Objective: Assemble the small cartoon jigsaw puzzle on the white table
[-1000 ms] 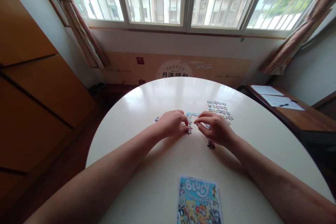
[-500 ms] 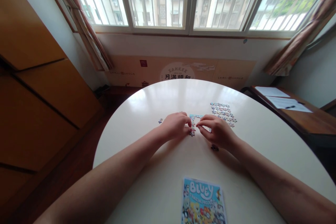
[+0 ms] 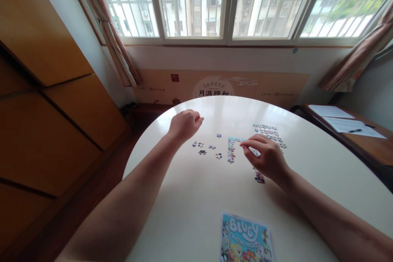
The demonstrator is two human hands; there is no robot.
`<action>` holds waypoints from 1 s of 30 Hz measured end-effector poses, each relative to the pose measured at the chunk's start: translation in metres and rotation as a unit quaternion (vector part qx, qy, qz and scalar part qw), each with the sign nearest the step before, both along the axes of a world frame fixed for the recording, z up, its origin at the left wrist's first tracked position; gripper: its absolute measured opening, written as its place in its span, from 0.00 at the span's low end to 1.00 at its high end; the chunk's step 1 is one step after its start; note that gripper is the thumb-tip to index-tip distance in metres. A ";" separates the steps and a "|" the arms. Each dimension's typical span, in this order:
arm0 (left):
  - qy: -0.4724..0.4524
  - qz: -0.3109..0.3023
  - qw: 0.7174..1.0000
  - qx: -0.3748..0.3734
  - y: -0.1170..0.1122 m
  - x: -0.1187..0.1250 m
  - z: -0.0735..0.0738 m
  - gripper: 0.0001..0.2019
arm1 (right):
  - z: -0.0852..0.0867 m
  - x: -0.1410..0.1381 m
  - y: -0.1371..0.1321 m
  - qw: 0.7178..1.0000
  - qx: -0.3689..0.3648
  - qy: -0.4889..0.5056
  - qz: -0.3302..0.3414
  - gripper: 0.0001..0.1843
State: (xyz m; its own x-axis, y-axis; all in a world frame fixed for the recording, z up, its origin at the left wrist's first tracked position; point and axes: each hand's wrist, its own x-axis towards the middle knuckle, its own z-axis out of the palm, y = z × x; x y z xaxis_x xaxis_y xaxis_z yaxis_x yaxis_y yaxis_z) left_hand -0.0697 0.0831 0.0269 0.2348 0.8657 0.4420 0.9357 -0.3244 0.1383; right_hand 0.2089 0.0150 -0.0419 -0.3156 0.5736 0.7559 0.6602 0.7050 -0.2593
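Observation:
My left hand (image 3: 186,124) is curled closed above the far left part of the table; whatever its fingers may hold is hidden. Below it lie several loose jigsaw pieces (image 3: 202,152). My right hand (image 3: 266,154) makes a pinch, thumb and forefinger tips together, over a partly joined puzzle border (image 3: 231,150). Anything between those tips is too small to make out. The border has a left side and a blue top edge, and the right hand covers part of it. Just below that hand lies a dark joined strip of pieces (image 3: 259,176).
Rows of loose pieces (image 3: 270,132) lie behind my right hand. A Bluey picture sheet (image 3: 245,237) rests near the front of the round white table (image 3: 184,208). To the right, papers (image 3: 350,126) and pens lie on a brown side table. Windows stand behind.
My left hand has lifted off the puzzle border and moved left and away from me, uncovering loose pieces. My right hand stays pinched over the border. The view has shifted slightly.

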 end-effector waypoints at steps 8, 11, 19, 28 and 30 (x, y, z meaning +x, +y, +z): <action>0.083 -0.088 0.983 -0.140 -0.001 -0.002 -0.005 0.10 | 0.002 -0.001 0.000 0.999 0.026 0.006 0.018 0.08; 0.100 -0.142 0.972 -0.156 -0.003 0.002 -0.009 0.12 | 0.001 -0.001 0.000 0.999 0.025 0.011 0.025 0.08; 0.097 -0.199 0.959 -0.177 -0.005 0.009 -0.016 0.09 | 0.001 -0.003 0.000 1.000 0.005 0.009 0.030 0.08; 0.122 -0.213 0.947 -0.206 -0.006 0.013 -0.015 0.08 | -0.001 -0.002 0.001 1.000 0.022 0.000 0.021 0.07; 0.126 -0.212 0.944 -0.219 -0.006 0.014 -0.014 0.08 | -0.001 -0.002 0.001 0.999 0.024 0.000 0.022 0.07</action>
